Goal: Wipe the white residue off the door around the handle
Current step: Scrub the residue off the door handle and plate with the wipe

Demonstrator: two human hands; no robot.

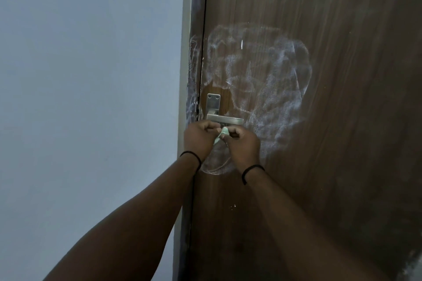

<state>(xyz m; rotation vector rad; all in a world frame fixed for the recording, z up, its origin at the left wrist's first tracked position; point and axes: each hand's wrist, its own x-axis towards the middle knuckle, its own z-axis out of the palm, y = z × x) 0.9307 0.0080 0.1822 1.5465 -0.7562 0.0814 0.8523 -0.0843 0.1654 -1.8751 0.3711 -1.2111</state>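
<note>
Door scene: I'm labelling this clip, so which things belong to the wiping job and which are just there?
Job: white residue, door, handle, green cloth gripped by left hand and right hand.
Just there: wall, wristbands.

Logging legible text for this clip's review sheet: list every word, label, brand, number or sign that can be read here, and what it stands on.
None: no text can be read in this view.
Door: wood grain and white residue smears only, no lettering.
Handle and its plate: bare metal with two screws, no brand mark visible.
Cloth pinched between left hand and right hand: no print visible.
</note>
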